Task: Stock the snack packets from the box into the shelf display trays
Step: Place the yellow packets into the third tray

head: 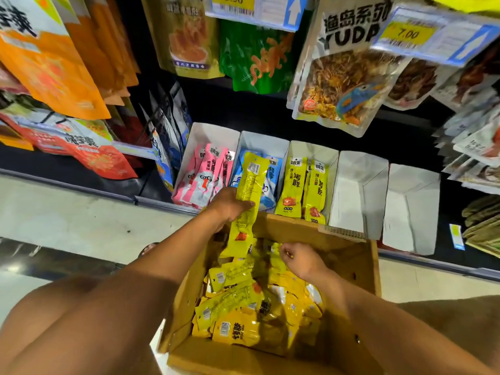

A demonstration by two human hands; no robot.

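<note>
Left hand point(230, 208) grips a long yellow plastic snack packet point(250, 185) near its middle, fingers wrapped round it. The packet stands upright, its top end in front of the white cardboard tray of blue packets point(266, 143) and its lower end over the far rim of the open brown cardboard box point(374, 269).

Right hand point(299, 257) is low inside the box, fingers curled over the heap of loose yellow packets point(238, 307); cannot tell whether it holds one.

Bottom shelf, left to right: pink-packet tray point(205, 133), the blue one, then the white tray of matching yellow packets point(313, 151), which stand upright.
</note>
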